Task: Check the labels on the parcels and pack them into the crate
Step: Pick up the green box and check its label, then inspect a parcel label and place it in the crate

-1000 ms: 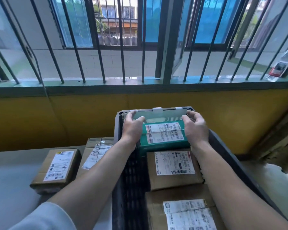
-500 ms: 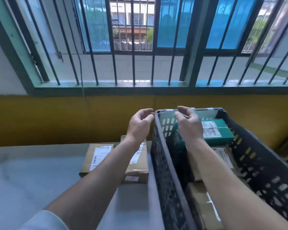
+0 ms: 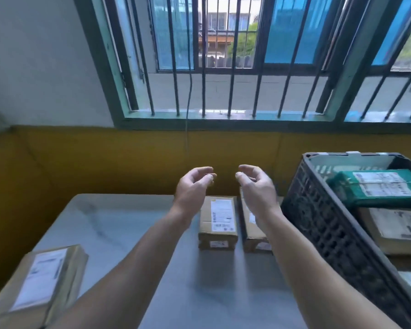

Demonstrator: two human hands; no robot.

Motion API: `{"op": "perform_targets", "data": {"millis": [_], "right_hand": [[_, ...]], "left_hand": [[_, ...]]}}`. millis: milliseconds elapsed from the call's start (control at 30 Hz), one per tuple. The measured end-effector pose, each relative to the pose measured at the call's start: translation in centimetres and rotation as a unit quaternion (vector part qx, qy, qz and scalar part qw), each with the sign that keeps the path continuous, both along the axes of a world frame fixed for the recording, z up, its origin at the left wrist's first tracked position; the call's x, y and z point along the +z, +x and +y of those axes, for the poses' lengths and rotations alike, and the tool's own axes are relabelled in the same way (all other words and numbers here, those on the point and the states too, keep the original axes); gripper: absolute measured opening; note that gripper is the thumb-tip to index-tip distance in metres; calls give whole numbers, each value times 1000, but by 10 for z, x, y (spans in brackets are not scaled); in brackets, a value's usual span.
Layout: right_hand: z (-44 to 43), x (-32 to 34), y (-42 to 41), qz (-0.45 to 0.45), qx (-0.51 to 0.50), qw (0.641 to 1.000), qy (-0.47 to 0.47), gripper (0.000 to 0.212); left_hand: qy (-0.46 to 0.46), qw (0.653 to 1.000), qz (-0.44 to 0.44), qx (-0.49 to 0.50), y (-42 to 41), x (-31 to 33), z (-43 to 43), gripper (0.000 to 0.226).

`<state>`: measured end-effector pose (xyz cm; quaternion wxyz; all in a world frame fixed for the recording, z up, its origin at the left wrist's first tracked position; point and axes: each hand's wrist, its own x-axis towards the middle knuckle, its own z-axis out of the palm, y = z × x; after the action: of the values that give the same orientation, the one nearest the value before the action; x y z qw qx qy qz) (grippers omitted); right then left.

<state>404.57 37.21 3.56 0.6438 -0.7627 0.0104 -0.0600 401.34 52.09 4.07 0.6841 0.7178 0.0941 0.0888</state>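
Observation:
Both hands hover above the grey table (image 3: 119, 224), palms facing each other, fingers loosely curled and holding nothing. My left hand (image 3: 193, 188) is above a small brown parcel (image 3: 220, 222) with a white label. My right hand (image 3: 256, 188) partly covers a second brown parcel (image 3: 253, 230) beside it. The black crate (image 3: 323, 224) stands at the right and holds a green parcel (image 3: 380, 188) at its far end, with a brown labelled parcel (image 3: 396, 229) in front of it. Another brown parcel (image 3: 38, 283) lies at the near left.
A yellow wall (image 3: 105, 157) runs behind the table, under a barred window (image 3: 223, 67). A thin cord (image 3: 188, 96) hangs down in front of the window and wall.
Both hands let go of the green parcel in the crate and moved left over the table. The view swung left, so the crate now sits at the right edge.

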Motion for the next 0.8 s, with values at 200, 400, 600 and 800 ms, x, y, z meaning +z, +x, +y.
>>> {"op": "perform_targets", "data": {"millis": [200, 400, 600, 800], "right_hand": [[96, -19, -6, 27, 85, 996, 13, 16], [186, -40, -31, 47, 182, 982, 9, 20], [255, -54, -60, 80, 236, 968, -32, 28], [331, -77, -94, 104, 236, 964, -60, 32]], "left_hand": [[-7, 997, 26, 76, -32, -6, 80, 15], [18, 985, 58, 164, -77, -20, 150, 17], [8, 970, 93, 226, -110, -44, 219, 15], [22, 964, 135, 226, -138, -81, 308, 23]]}}
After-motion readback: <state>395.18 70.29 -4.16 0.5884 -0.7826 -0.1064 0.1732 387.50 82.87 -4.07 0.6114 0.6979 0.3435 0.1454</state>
